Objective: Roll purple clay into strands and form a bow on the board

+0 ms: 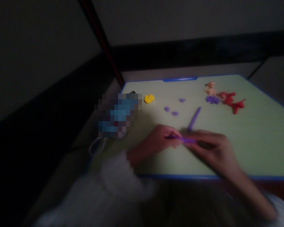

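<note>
My left hand (167, 137) and my right hand (214, 148) meet above the near part of the table. Both are closed on one thin strip of purple modelling clay (188, 140), the left at one end and the right at the other. Just beyond my right hand lies a purple clay roll (194, 119), slanting away from me. Farther off are three small purple clay lumps: one at the left (167, 108), one beside it (175, 113) and one behind (182, 100). The picture is dim and slightly blurred, so the strip's exact shape is unclear.
A yellow clay piece (149, 98) lies at the back left, near a blurred-out blue object (121, 112) with a white cord loop (97, 146). Peach (211, 90), purple flower-like (213, 100) and red (238, 105) clay pieces sit back right. Blue trim (180, 177) edges the pale table.
</note>
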The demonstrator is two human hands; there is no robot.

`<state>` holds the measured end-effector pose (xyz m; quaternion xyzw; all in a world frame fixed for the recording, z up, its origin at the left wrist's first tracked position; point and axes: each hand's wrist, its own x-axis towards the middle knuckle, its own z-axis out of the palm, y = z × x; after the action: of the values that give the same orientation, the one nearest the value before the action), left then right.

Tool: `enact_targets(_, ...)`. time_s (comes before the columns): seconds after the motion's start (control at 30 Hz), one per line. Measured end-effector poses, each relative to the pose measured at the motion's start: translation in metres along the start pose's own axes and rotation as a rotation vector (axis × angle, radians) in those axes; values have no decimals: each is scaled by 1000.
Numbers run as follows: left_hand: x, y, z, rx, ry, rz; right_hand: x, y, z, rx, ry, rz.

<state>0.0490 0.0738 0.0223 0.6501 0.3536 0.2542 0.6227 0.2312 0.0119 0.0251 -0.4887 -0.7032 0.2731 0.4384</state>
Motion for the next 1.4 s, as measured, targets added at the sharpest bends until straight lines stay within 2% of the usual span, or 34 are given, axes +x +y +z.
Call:
enact_targets(0.2,-2,3,2,28,8,-14,1,-3,0,-14,13,32)
enact_targets(0.47,-1,2,6,74,53,45,5,-8,1,94,14,183)
enact_targets(0.67,-2,1,5,26,-18,7,5,-10,-1,98,-11,186)
enact_targets(0.87,-3,3,4,76,-61,-12,4,-8,-1,129,-8,200)
enact_targets(1.07,-4,2,3,18,-11,1,5,-7,-1,158,15,271)
enact_targets(1.2,-3,3,4,92,20,56,9,-9,-3,193,-69,321)
enact_targets(1.4,-4,2,7,62,18,45,12,-11,-5,237,-237,382)
